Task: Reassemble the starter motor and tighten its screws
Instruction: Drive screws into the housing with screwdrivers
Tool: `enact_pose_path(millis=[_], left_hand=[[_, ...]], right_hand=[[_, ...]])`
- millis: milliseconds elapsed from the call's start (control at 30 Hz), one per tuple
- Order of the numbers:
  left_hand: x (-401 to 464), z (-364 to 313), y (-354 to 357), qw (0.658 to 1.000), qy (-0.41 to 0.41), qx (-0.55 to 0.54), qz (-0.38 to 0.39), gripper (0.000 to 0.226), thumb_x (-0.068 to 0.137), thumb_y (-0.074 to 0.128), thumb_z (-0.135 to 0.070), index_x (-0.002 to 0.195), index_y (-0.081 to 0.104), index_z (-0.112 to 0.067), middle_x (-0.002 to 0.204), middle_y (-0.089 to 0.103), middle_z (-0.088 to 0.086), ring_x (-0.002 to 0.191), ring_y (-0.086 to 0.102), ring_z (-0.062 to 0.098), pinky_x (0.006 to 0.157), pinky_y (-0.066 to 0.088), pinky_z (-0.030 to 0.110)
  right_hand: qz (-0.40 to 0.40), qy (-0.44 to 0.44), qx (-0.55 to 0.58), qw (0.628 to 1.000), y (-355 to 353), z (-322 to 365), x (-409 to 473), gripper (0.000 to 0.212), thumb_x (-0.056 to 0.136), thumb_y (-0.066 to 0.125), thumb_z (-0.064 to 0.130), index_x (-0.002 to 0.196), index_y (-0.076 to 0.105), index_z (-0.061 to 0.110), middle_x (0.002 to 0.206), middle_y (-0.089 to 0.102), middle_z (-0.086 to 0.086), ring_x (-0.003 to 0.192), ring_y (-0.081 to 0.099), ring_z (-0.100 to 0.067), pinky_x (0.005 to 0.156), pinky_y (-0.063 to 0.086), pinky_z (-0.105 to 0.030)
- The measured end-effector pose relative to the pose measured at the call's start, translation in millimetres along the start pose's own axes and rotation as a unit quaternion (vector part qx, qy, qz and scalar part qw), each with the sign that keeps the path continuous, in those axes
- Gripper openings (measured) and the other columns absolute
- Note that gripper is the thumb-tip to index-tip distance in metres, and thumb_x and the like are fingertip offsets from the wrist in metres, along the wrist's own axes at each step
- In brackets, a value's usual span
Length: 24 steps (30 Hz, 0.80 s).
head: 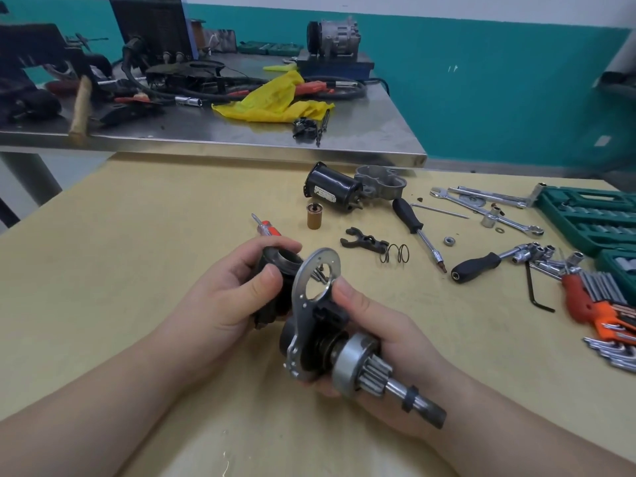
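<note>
Left hand (220,297) grips black cylindrical housing (275,270), fingers curled round it. Right hand (375,339) grips drive assembly: metal plate (309,304), pinion gear (375,376), shaft (413,401) pointing toward near right edge. Both held above bench (155,218) centre, parts touching. Motor body (332,191) lies at far edge; spring (395,253) and fork lever (364,241) just beside each other

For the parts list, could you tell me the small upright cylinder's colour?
Brownish gold, dark-topped cylinder, head view.
</note>
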State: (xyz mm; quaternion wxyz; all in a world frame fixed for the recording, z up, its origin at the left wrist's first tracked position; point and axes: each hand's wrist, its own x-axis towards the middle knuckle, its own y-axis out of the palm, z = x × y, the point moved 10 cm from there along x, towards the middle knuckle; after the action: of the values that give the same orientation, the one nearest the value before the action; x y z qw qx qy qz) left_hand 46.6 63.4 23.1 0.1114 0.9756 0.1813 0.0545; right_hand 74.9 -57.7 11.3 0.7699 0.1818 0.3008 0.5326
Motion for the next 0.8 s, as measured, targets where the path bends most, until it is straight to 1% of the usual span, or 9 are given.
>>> enact_pose_path(millis=[100,167,267,333,367,433,500,633,800], left_hand=[[0,2,4,1.0,0.008,0.008,0.0,0.083,0.075,0.084,-0.074,0.131,0.063,-0.017,0.105,0.068,0.011,0.08,0.064,0.022,0.064,0.054,0.024],[-1,3,0,1.0,0.007,0.015,-0.025,0.087,0.074,0.07,-0.089,0.132,0.066,-0.025,0.102,0.071,0.009,0.076,0.067,0.023,0.062,0.054,0.028],[-2,4,-9,0.995,0.011,0.081,-0.064,0.094,0.075,0.046,-0.102,0.133,0.071,-0.033,0.111,0.076,0.017,0.097,0.073,0.048,0.082,0.058,0.058],[-3,0,-14,0.989,0.027,0.123,-0.078,0.092,0.081,0.036,-0.101,0.126,0.077,-0.032,0.11,0.08,0.014,0.103,0.074,0.049,0.086,0.057,0.07],[-3,-2,-16,0.986,0.038,0.136,-0.086,0.089,0.085,0.034,-0.099,0.121,0.079,-0.032,0.107,0.081,0.011,0.098,0.077,0.042,0.079,0.062,0.064],[-5,-9,-16,0.983,0.059,0.143,-0.104,0.085,0.089,0.031,-0.096,0.113,0.081,-0.031,0.102,0.083,0.005,0.087,0.081,0.025,0.066,0.063,0.034],[-7,-16,-14,0.978,0.083,0.149,-0.119,0.083,0.093,0.029,-0.092,0.109,0.082,-0.03,0.098,0.083,0.001,0.082,0.08,0.016,0.062,0.059,0.02],[-9,-19,-9,0.975,0.101,0.157,-0.121,0.082,0.096,0.026,-0.088,0.106,0.083,-0.03,0.096,0.083,-0.001,0.083,0.081,0.012,0.065,0.058,0.015],[-12,-25,-3,0.975,0.114,0.15,-0.119,0.074,0.096,0.029,-0.085,0.104,0.082,-0.034,0.093,0.083,-0.004,0.076,0.079,0.008,0.058,0.057,0.015]], right_hand=[[-0.013,0.024,-0.01,1.0,-2,-6,1,0.046,0.102,0.063,0.047,0.121,0.074,0.006,0.104,0.076,-0.014,0.077,0.076,-0.023,0.054,0.056,-0.026],[-0.036,0.031,-0.016,0.999,-6,-8,1,0.054,0.099,0.062,0.046,0.128,0.07,0.001,0.106,0.075,-0.017,0.075,0.075,-0.023,0.053,0.056,-0.025],[-0.05,0.042,0.003,0.998,-8,-10,1,0.057,0.096,0.065,0.044,0.13,0.069,-0.001,0.106,0.074,-0.019,0.072,0.074,-0.025,0.05,0.056,-0.026],[-0.048,0.051,0.006,0.998,-5,-10,0,0.054,0.096,0.067,0.044,0.127,0.071,0.0,0.103,0.075,-0.02,0.07,0.075,-0.027,0.048,0.055,-0.026],[-0.045,0.055,0.001,0.997,-4,-10,-1,0.054,0.096,0.066,0.044,0.127,0.072,0.001,0.103,0.075,-0.02,0.069,0.074,-0.027,0.047,0.055,-0.026],[-0.037,0.064,-0.008,0.997,-1,-11,-2,0.055,0.095,0.066,0.045,0.127,0.071,0.0,0.102,0.075,-0.02,0.067,0.074,-0.028,0.045,0.055,-0.027],[-0.032,0.075,-0.021,0.997,0,-13,-2,0.057,0.093,0.067,0.046,0.127,0.07,0.0,0.101,0.076,-0.019,0.065,0.074,-0.028,0.046,0.055,-0.027],[-0.027,0.077,-0.035,0.996,-2,-16,-1,0.058,0.092,0.068,0.049,0.124,0.072,0.001,0.097,0.077,-0.017,0.064,0.075,-0.027,0.047,0.056,-0.026],[-0.02,0.077,-0.015,0.997,-7,-19,1,0.056,0.097,0.067,0.048,0.128,0.071,0.002,0.101,0.077,-0.018,0.067,0.076,-0.029,0.046,0.057,-0.028]])
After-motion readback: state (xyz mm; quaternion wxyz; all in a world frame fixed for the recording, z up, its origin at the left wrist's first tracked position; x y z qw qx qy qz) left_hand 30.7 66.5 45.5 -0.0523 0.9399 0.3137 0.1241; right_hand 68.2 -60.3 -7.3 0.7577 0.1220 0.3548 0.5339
